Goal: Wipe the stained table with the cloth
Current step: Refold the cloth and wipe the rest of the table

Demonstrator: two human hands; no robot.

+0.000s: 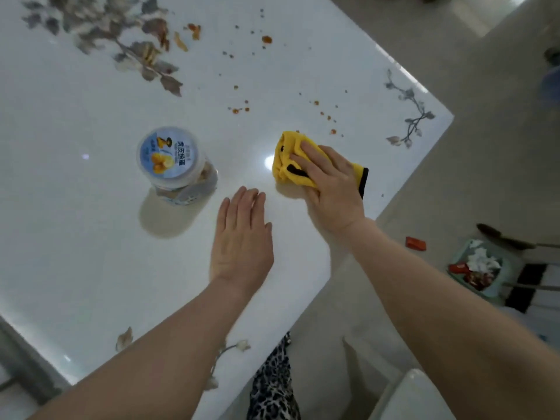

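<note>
A glossy white table (91, 237) with grey flower prints carries orange-brown stain spots (266, 39), scattered from its far middle down towards the right corner. A crumpled yellow cloth with black trim (288, 156) lies on the table near its right edge. My right hand (330, 183) presses flat on the cloth, its fingers spread over the fabric. Just beyond the cloth lie the nearest spots (332, 131). My left hand (241, 234) rests flat on the bare tabletop to the left of the cloth, fingers together, holding nothing.
A clear plastic jar with a blue printed lid (171, 160) stands left of the cloth. The table's right corner (448, 116) and near edge border a beige floor. A dustpan with wrappers and paper (478, 268) sits on the floor at right, beside a red wrapper (415, 243).
</note>
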